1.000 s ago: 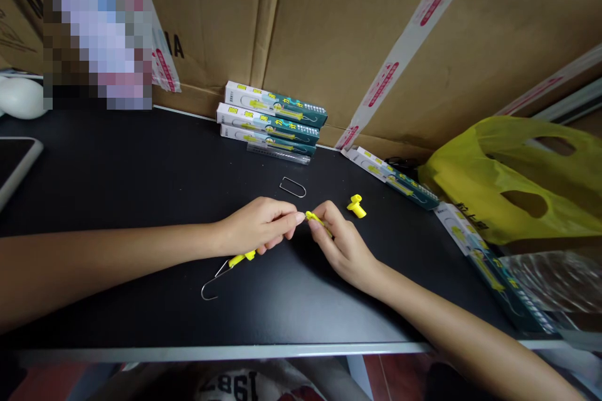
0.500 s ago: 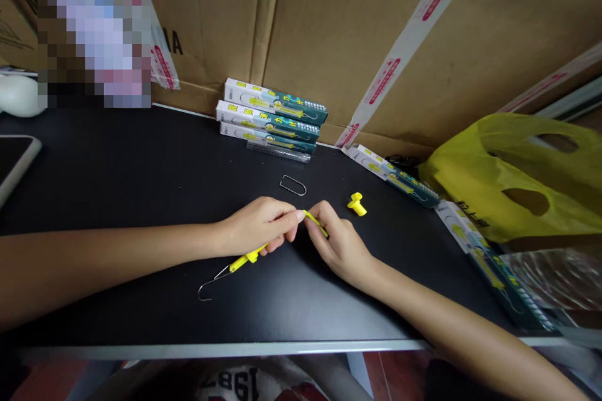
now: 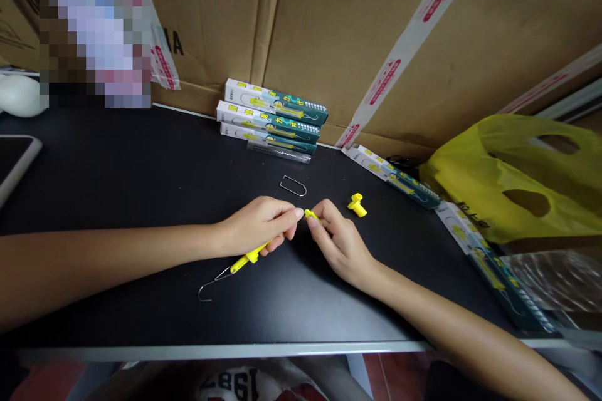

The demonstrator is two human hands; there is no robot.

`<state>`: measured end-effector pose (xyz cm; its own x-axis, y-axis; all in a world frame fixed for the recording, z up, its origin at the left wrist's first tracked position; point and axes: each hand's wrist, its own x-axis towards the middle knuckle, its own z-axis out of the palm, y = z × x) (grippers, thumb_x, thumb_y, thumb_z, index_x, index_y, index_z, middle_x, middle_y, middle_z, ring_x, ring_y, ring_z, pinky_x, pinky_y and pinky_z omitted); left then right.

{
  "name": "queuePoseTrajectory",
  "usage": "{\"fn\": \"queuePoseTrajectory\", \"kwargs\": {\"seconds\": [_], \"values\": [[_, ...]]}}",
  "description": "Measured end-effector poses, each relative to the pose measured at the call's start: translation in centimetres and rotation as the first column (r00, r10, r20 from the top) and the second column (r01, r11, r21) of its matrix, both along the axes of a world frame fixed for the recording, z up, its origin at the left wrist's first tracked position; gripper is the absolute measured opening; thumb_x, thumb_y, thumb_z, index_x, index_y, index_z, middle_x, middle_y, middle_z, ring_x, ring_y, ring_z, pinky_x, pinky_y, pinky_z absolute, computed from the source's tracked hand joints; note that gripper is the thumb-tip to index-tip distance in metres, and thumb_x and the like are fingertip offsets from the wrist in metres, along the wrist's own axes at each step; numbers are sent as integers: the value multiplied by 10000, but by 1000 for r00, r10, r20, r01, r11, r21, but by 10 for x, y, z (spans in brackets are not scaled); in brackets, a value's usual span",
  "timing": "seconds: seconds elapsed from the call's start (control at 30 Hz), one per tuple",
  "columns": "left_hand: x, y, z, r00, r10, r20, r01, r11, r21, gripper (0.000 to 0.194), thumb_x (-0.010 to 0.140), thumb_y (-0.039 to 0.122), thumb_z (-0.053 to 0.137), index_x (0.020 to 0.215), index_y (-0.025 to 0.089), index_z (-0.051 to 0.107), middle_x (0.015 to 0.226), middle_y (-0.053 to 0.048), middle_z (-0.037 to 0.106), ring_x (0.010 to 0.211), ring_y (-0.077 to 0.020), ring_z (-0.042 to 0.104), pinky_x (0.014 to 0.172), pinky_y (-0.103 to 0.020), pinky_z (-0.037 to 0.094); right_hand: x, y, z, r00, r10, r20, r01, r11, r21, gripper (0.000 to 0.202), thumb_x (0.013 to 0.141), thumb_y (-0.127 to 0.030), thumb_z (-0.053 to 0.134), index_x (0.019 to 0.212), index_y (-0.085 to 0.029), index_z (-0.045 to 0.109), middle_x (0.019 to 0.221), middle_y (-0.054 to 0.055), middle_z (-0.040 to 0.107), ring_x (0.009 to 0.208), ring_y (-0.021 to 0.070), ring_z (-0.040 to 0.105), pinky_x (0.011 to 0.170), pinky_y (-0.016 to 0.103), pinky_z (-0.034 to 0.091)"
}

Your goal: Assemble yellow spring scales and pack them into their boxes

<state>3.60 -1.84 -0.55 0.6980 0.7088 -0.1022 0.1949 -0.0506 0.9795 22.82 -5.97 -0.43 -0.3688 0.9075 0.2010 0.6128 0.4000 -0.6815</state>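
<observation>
My left hand (image 3: 263,223) is closed, its thumb and forefinger pinched near a small yellow piece (image 3: 311,215). Under its palm runs a yellow rod (image 3: 244,261), which ends at the lower left in a metal hook (image 3: 202,292). My right hand (image 3: 342,241) pinches the small yellow piece between thumb and forefinger, close to the left fingertips. Beyond the hands lies a bent metal wire loop (image 3: 293,186) on the black table. A yellow plastic fitting (image 3: 358,205) rests right of it. What joins the pieces between the fingertips is too small to tell.
Stacked boxes (image 3: 270,119) stand at the back of the table (image 3: 155,301), against cardboard. Two more boxes (image 3: 395,175) lie along the right, beside a yellow plastic bag (image 3: 470,163). A white-edged device (image 3: 21,163) is at the far left.
My right fingers have shifted slightly on the small yellow piece, which now shows its end toward my left fingertips. The left hand and the hooked rod have barely moved.
</observation>
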Motion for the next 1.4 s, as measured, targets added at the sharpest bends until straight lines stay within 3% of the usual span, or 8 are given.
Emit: {"fn": "queuePoseTrajectory", "kwargs": {"seconds": [0.47, 0.73, 1.07, 1.4], "values": [[0, -1, 6, 999, -2, -50, 5, 998, 58, 361, 927, 380, 389, 644, 171, 470, 440, 56, 465, 360, -66, 431, 352, -163, 363, 2, 2, -1, 998, 25, 51, -30, 996, 88, 126, 971, -248, 388, 865, -203, 439, 642, -52, 398, 532, 80, 362, 526, 200, 307], [0, -1, 5, 998, -11, -64, 16, 997, 81, 351, 923, 387, 402, 652, 174, 466, 460, 50, 476, 378, -74, 458, 353, -166, 376, 4, 4, -1, 977, 10, 212, -57, 975, 216, 109, 946, -216, 391, 881, -187, 474, 668, -16, 479, 506, 91, 419, 519, 213, 333], [2, -1, 5, 1000, 7, -25, -6, 999, 45, 352, 929, 369, 394, 641, 174, 455, 444, 60, 447, 375, -65, 438, 362, -164, 381, 2, 1, 2, 987, -23, 157, 2, 991, 136, 107, 944, -231, 406, 854, -198, 453, 612, -50, 406, 486, 83, 368, 490, 196, 306], [2, -1, 5, 1000, 3, -15, -2, 999, 37, 342, 931, 354, 395, 647, 173, 457, 442, 63, 447, 374, -64, 440, 365, -163, 379, 3, 2, 1, 990, 2, 143, -20, 992, 125, 117, 952, -235, 402, 860, -194, 462, 616, -54, 399, 497, 77, 367, 499, 186, 307]]}}
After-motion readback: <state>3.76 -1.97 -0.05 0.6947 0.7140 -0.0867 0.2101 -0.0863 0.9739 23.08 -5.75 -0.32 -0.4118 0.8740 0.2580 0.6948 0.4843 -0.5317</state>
